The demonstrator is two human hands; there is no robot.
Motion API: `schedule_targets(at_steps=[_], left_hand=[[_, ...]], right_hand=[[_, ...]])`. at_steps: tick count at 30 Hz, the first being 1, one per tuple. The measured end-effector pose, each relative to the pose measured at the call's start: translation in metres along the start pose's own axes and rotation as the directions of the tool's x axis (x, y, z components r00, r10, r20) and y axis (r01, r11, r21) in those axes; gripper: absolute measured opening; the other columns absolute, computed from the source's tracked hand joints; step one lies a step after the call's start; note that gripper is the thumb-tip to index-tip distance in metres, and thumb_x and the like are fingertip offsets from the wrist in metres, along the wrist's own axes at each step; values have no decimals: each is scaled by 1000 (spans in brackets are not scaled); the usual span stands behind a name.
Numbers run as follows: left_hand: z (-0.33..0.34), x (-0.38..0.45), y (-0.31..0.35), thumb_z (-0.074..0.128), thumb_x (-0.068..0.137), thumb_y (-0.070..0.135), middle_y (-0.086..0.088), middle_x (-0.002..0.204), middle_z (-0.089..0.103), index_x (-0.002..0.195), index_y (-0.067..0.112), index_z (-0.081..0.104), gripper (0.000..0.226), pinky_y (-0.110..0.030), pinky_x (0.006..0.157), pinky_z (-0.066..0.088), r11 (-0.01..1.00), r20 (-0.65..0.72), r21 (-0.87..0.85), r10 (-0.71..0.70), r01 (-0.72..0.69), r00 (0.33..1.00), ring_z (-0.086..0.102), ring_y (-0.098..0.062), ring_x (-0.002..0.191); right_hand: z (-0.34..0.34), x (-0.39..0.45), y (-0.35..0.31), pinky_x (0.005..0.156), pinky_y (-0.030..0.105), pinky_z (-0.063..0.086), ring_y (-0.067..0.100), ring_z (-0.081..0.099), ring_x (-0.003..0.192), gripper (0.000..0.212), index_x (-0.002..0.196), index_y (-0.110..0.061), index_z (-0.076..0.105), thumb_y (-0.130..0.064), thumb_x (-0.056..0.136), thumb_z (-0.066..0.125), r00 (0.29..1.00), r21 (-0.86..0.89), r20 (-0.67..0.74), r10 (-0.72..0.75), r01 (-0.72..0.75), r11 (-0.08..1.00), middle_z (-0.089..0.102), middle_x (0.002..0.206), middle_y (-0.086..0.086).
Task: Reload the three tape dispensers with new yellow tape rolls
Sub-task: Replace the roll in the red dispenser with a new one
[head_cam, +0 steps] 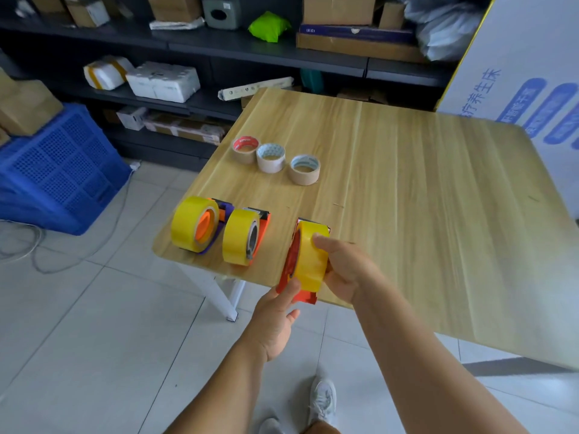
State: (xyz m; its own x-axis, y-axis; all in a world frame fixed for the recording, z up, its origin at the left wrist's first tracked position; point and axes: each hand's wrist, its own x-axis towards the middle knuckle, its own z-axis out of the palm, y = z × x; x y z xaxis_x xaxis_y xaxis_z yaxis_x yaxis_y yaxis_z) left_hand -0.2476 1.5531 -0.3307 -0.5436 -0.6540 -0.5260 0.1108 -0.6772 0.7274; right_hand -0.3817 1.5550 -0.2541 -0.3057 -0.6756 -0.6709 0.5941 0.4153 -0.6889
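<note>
Hands meet at the near edge of the wooden surface [407, 183], both on the red dispenser [286, 267] that carries a yellow tape roll [310, 261]. The right hand [344, 267] comes in from the side away from the other dispensers with its forearm stretched across the corner of the surface; its fingers curl round the far side of the roll, and the thumb [319, 239] lies across the top of the yellow band. The left hand [275, 321] reaches up from below the edge, palm turned toward the dispenser, its thumb and fingers pinching the lower end of the red body where it overhangs the edge.

Beside the red dispenser, toward the blue crate [56, 170], stands the orange dispenser [261, 233] with its yellow roll [239, 236] already mounted, and just past that the purple dispenser [219, 220] with its own yellow roll [191, 223] on an orange hub. Both rest upright on the surface near its edge, close together but apart from the red one.

Farther from the red dispenser, toward the shelves [219, 57], three used tape cores sit in a short row: a red-lined core [246, 148], a pale core [271, 158] touching it, and a brown core [304, 169] just beside.
</note>
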Motion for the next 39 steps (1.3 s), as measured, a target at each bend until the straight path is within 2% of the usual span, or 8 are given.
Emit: schedule_targets(at_steps=[3, 7, 15, 19, 24, 28, 32, 39], left_hand=[[0, 6, -3, 85, 23, 69, 5, 128, 62, 113, 29, 60, 102, -41, 112, 22, 999, 0, -48, -19, 19, 1000, 48, -18, 124], [1, 13, -3, 82, 30, 72, 10, 114, 69, 113, 29, 59, 96, -39, 110, 23, 997, -1, -57, -51, 51, 999, 54, -12, 116], [-2, 32, 3, 70, 57, 71, 8, 110, 63, 123, 28, 50, 82, -43, 115, 21, 988, -106, -132, -94, 80, 990, 44, -23, 130], [-8, 42, 8, 60, 69, 62, 5, 119, 59, 139, 24, 40, 82, -46, 117, 19, 991, -104, -82, -111, 103, 988, 41, -24, 136], [-6, 51, 14, 54, 84, 54, -7, 142, 50, 127, 26, 43, 52, -45, 118, 17, 987, -124, -39, -159, 155, 979, 39, -26, 138], [-7, 53, 13, 56, 73, 64, -4, 145, 49, 128, 29, 43, 66, -45, 117, 17, 985, -136, 18, -170, 174, 976, 41, -24, 138], [-6, 53, 13, 51, 79, 65, -3, 148, 46, 125, 31, 41, 58, -44, 117, 17, 977, -164, 60, -192, 205, 967, 39, -23, 139], [-4, 52, 18, 49, 84, 62, -8, 144, 50, 131, 18, 44, 64, -45, 113, 32, 961, -223, 104, -230, 257, 947, 48, -25, 133]], right_hand=[[1, 5, 2, 50, 33, 56, 20, 70, 56, 18, 100, 1, 60, -14, 91, 63, 999, 25, 34, -14, 13, 1000, 73, 70, 10], [5, 19, 4, 58, 38, 59, 28, 71, 77, 39, 113, -1, 58, -22, 83, 72, 1000, 11, 13, -27, 26, 1000, 71, 101, 19], [11, 45, 8, 68, 45, 59, 30, 71, 83, 31, 110, -6, 58, -25, 87, 67, 1000, 114, 13, -21, 20, 993, 70, 100, 17], [12, 55, 9, 62, 41, 58, 26, 71, 75, 23, 105, -7, 58, -25, 91, 62, 999, 137, 38, -28, 22, 990, 70, 95, 15], [9, 67, 6, 58, 37, 57, 23, 71, 73, 28, 112, -6, 57, -25, 91, 62, 1000, 130, 14, -22, 20, 991, 70, 94, 13], [9, 75, 11, 67, 41, 59, 27, 70, 84, 40, 120, -5, 54, -26, 89, 66, 999, 105, -18, -30, 32, 994, 69, 102, 15], [9, 80, 15, 82, 52, 56, 32, 68, 99, 49, 125, -7, 53, -29, 85, 69, 999, 75, -35, -33, 35, 997, 67, 113, 16], [6, 82, 17, 73, 44, 59, 30, 69, 95, 44, 122, -9, 54, -32, 86, 68, 999, 21, -36, -27, 28, 999, 68, 111, 14]])
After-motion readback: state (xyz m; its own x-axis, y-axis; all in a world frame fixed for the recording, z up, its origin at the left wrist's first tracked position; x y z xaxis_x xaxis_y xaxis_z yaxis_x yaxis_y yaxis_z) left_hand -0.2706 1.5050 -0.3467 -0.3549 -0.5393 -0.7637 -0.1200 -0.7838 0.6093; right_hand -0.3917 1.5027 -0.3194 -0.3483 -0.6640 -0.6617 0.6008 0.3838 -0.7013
